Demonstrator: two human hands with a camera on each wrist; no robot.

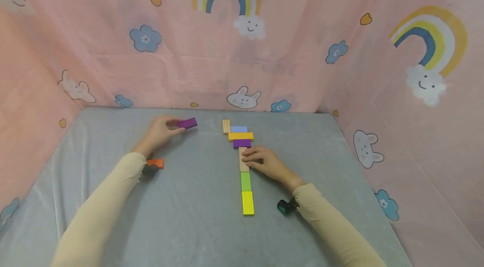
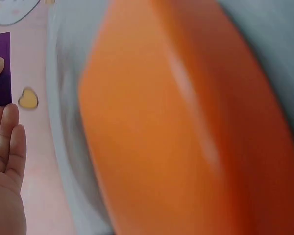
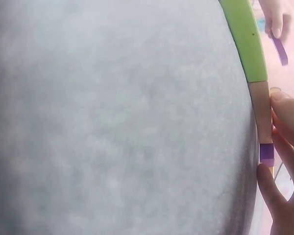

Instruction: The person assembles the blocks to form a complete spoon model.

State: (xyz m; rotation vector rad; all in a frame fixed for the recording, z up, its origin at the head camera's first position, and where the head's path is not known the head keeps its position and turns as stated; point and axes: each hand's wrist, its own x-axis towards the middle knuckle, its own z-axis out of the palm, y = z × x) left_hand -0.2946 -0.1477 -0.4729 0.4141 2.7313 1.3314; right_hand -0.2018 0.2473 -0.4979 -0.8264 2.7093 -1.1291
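Observation:
My left hand (image 1: 158, 134) pinches a purple block (image 1: 188, 123) at one end, above the left far part of the table. In the left wrist view, the thumb and fingers hold this purple block (image 2: 3, 68) by its edges. My right hand (image 1: 270, 164) rests its fingertips at a bare wood block (image 1: 243, 168) within a line of blocks. Beyond it lie a second purple block (image 1: 242, 144), an orange-yellow block (image 1: 240, 136) set crosswise and a light blue block (image 1: 239, 129). A green block (image 1: 245, 181) and a yellow block (image 1: 248, 203) continue the line nearer me.
A block with brown stripes (image 1: 226, 126) stands beside the light blue one. Under my left wrist is an orange block (image 1: 159, 163), very large and blurred in the left wrist view. The grey-covered table (image 1: 196, 225) ends at a pink patterned curtain (image 1: 295, 48).

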